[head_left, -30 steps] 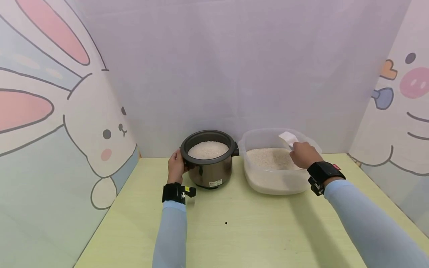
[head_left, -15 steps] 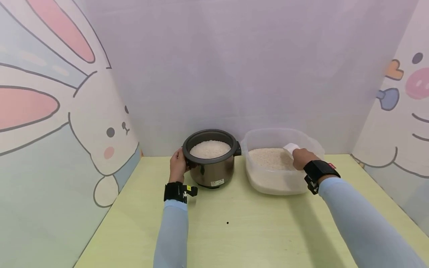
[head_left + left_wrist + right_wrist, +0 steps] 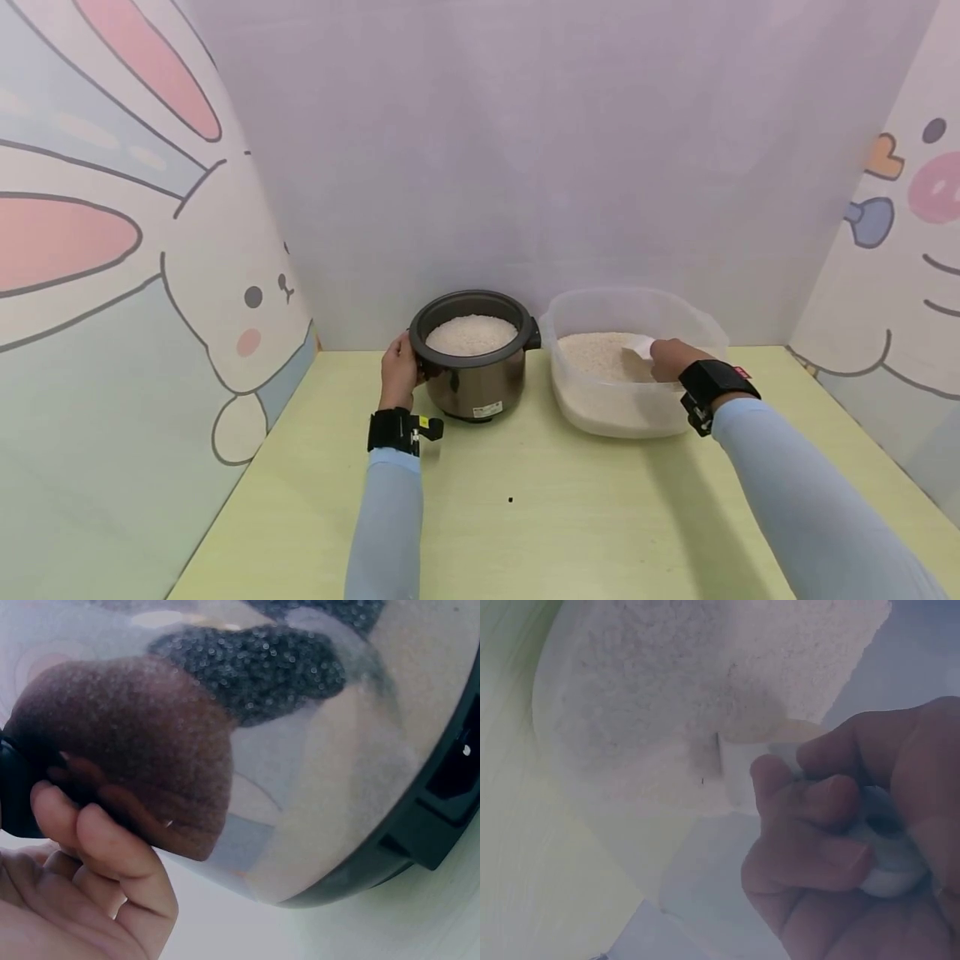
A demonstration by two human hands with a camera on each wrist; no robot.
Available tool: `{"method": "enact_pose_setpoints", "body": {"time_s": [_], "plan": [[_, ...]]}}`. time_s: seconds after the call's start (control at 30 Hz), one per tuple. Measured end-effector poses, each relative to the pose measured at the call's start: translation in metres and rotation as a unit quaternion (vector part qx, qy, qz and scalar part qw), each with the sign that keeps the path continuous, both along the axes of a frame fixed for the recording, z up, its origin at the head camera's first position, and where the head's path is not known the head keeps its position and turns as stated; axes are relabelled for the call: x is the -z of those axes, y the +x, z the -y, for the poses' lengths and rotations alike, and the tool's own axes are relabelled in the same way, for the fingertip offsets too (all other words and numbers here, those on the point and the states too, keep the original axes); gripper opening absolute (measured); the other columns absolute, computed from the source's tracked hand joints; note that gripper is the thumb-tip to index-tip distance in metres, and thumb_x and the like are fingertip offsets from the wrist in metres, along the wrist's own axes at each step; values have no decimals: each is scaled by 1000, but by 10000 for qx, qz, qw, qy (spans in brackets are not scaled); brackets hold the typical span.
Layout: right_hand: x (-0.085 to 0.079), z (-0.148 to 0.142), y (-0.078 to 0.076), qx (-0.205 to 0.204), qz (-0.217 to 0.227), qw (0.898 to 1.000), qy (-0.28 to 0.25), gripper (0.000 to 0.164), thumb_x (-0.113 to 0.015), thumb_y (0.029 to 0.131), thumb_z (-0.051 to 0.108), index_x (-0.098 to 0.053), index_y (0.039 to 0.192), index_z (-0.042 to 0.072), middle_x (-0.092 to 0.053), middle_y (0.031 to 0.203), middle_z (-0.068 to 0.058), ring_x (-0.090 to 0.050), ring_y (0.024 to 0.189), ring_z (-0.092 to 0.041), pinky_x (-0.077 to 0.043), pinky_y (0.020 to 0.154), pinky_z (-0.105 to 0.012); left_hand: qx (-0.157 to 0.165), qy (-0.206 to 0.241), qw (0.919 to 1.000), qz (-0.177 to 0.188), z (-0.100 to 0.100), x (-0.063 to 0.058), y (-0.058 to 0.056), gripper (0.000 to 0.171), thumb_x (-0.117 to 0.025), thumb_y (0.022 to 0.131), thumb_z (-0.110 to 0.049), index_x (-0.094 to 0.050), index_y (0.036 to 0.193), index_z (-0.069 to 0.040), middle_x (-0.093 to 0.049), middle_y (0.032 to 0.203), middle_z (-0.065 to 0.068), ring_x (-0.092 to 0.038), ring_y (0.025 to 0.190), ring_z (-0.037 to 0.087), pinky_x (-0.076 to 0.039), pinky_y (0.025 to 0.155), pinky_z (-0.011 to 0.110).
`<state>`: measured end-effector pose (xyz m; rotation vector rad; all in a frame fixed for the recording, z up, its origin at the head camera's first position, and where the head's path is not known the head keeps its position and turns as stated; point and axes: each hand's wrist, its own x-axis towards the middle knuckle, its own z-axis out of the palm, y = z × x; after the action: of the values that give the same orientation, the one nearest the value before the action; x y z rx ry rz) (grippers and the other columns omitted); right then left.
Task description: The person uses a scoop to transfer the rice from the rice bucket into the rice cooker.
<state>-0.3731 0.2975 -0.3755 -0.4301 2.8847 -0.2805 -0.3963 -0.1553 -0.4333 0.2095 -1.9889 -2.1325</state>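
A dark, glossy rice cooker [image 3: 487,387] without a lid stands near the back wall, with white rice [image 3: 471,335] in its pot. My left hand [image 3: 397,373] grips its left side handle; in the left wrist view the fingers curl at the black handle [image 3: 16,795] beside the shiny body [image 3: 337,802]. Right of the cooker is a clear plastic bin [image 3: 592,300] of raw rice [image 3: 596,354]. Inside the bin, my right hand [image 3: 672,360] holds a white scoop [image 3: 640,346]. The right wrist view shows the fingers wrapped round its handle [image 3: 889,881], with the scoop's edge at the rice.
The cooker's other handle [image 3: 533,335] is close to the bin's left rim. A small dark speck [image 3: 511,500] lies on the pale yellow-green table [image 3: 570,533]. Printed cloth walls [image 3: 202,333] stand left and right, and a plain wall [image 3: 480,208] closes off the back.
My right hand has lowered the scoop into the rice in the bin and moved it a little left. My left hand keeps its grip on the cooker, and the head view has shifted slightly.
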Motion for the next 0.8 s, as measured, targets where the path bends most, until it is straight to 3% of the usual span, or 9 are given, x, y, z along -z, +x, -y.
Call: {"method": "enact_pose_setpoints", "body": {"time_s": [0.23, 0.43, 0.63, 0.8], "plan": [[-1, 2, -3, -442, 132, 9975, -535, 22, -50, 93, 1, -52, 72, 8, -40, 66, 2, -34, 60, -15, -32, 62, -32, 11, -9, 10000, 10, 2, 0, 0, 52, -47, 106, -53, -60, 140, -16, -54, 97, 5, -56, 71, 14, -52, 66, 27], [-3, 4, -2, -1042, 189, 9885, -1080, 25, -53, 99, 8, -65, 77, 4, -43, 61, 9, -33, 52, -8, -32, 57, -29, -9, 3, 10000, -43, 2, -1, 0, 51, -47, 107, -52, -60, 140, -16, -53, 94, 4, -55, 68, 13, -51, 63, 26], [-4, 4, -1, -1063, 235, 9866, -1215, 21, -56, 98, 10, -74, 88, 4, -45, 61, 10, -34, 52, -7, -33, 57, -28, -11, -15, 10000, -28, 2, -1, 0, 51, -47, 107, -52, -60, 140, -16, -53, 93, 4, -55, 68, 13, -51, 63, 26], [-5, 4, -1, -1081, 307, 9843, -1361, 26, -54, 98, 10, -70, 78, 10, -37, 58, 11, -31, 52, -7, -31, 56, -27, -8, -2, 10000, -20, 3, 0, -1, 51, -47, 107, -52, -61, 139, -15, -52, 91, 4, -54, 67, 12, -51, 63, 26]]}}
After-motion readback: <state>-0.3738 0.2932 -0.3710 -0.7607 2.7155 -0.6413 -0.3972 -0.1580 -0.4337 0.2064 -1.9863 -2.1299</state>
